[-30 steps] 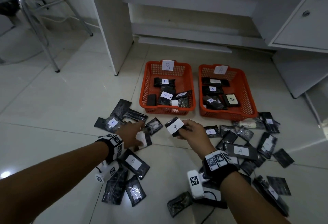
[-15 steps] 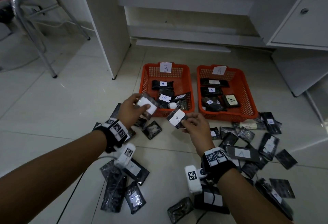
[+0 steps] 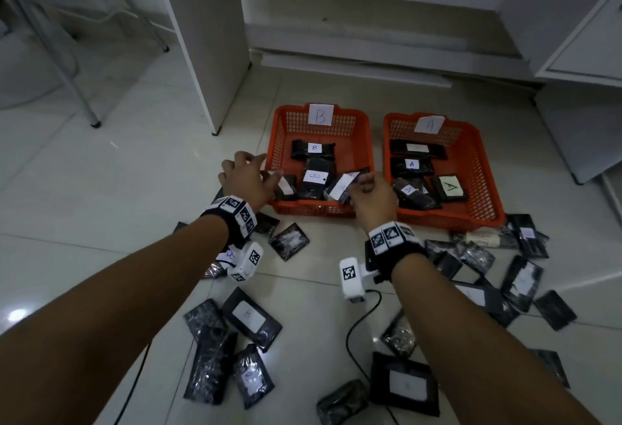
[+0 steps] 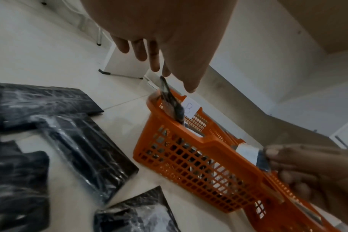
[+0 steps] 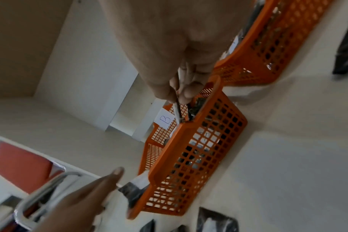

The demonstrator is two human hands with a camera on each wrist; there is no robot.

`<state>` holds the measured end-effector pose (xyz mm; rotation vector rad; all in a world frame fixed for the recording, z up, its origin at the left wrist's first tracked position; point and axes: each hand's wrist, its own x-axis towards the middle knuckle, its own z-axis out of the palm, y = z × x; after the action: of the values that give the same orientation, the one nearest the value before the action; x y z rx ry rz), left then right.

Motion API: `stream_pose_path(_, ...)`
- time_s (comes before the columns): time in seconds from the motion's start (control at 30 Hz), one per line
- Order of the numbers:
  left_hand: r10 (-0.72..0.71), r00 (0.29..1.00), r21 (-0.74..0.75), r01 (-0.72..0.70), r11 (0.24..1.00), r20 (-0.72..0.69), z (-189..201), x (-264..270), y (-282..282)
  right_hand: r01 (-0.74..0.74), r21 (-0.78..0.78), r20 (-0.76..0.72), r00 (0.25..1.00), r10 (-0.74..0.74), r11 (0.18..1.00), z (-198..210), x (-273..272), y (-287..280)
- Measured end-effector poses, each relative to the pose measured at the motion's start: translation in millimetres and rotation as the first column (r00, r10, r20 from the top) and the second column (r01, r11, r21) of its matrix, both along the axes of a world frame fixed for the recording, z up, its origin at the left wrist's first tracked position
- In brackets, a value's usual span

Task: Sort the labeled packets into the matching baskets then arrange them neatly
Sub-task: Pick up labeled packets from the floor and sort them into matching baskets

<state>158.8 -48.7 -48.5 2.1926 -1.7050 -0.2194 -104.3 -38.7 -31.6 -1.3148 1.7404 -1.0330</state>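
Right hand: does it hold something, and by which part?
The right hand pinches a black packet with a white label by its near edge, above the B basket.

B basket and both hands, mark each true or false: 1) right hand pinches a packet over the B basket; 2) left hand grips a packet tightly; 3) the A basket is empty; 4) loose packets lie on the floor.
1) True: the right hand pinches a packet over the B basket.
2) False: the left hand has straight fingers, a packet dropping below them.
3) False: the A basket holds packets.
4) True: loose packets lie on the floor.
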Motion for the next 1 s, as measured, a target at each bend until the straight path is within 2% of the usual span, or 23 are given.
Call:
stream_pose_path(0.07,0.046,0.997,-0.046,-0.049,0.998,-0.057,-2,16,8,-0.021,-0.010,-0.172,0.985,0.019,1.000,1,0,-4)
stream_pose_path(0.13,0.080,0.989,-0.082,-0.090,0.993,-0.121,-5,30,22,0.011,-0.101,-0.302,0.952,-0.041,0.995,-2,2,2)
stream_pose_path(0.23,0.087,0.979,-0.019,-0.092,0.996,-0.184,-17,45,55,-0.031,-0.306,-0.306,0.950,-0.067,0.951,-15,15,24)
stream_pose_path(0.3,0.031,0.997,0.085,-0.025,0.996,-0.073,-32,53,78,-0.160,-0.330,-0.350,0.936,0.037,0.931,-31,28,39)
stream_pose_path(0.4,-0.116,0.990,0.255,0.092,0.963,0.082,-47,62,105,-0.394,-0.204,-0.458,0.847,0.269,0.896,-56,51,56)
stream_pose_path(0.5,-0.243,0.962,0.345,0.188,0.920,0.124,-53,65,115,-0.512,0.035,-0.518,0.725,0.453,0.859,-74,71,61)
stream_pose_path(0.6,-0.284,0.956,0.362,0.240,0.901,0.073,-58,63,114,-0.530,0.279,-0.560,0.588,0.584,0.801,-83,82,62)
stream_pose_path(0.67,-0.278,0.960,0.364,0.260,0.894,-0.001,-62,64,110,-0.537,0.345,-0.608,0.497,0.619,0.770,-86,84,63)
stream_pose_path(0.7,-0.267,0.963,0.376,0.264,0.888,-0.045,-65,64,108,-0.542,0.341,-0.623,0.482,0.616,0.768,-87,84,63)
stream_pose_path(0.8,-0.248,0.958,0.360,0.285,0.888,-0.145,-71,64,105,-0.548,0.317,-0.598,0.519,0.611,0.774,-85,82,69)
stream_pose_path(0.87,-0.223,0.940,0.278,0.293,0.915,-0.257,-67,59,106,-0.527,0.237,-0.504,0.651,0.567,0.816,-79,77,75)
stream_pose_path(0.93,-0.179,0.912,0.220,0.273,0.937,-0.369,-56,50,108,-0.456,0.143,-0.276,0.834,0.478,0.878,-71,70,84)
stream_pose_path(1.0,-0.114,0.874,0.211,0.238,0.948,-0.471,-46,42,108,-0.380,0.142,-0.009,0.923,0.385,0.914,-61,62,91)
